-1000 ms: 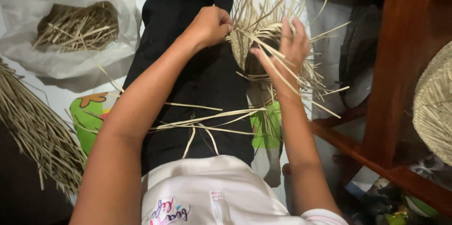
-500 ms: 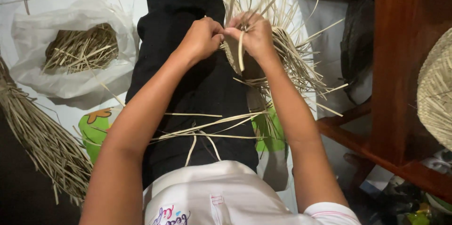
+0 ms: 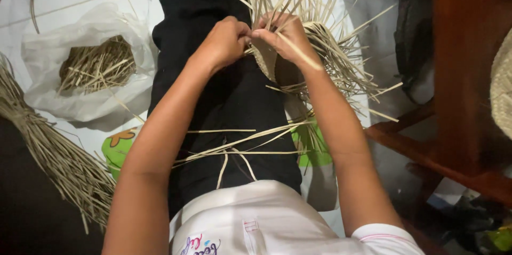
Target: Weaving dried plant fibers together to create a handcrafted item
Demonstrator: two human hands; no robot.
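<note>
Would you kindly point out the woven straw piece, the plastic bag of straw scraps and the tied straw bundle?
woven straw piece (image 3: 325,39): head view, its woven rim.
plastic bag (image 3: 50,52): head view, its left wall.
straw bundle (image 3: 53,153): head view, its middle strands.

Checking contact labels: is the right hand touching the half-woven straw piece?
Touching. The head view shows the right hand wrapped over the rim of the half-woven straw piece, fingers pinching a strand, with no gap; the left hand meets it there.
</note>
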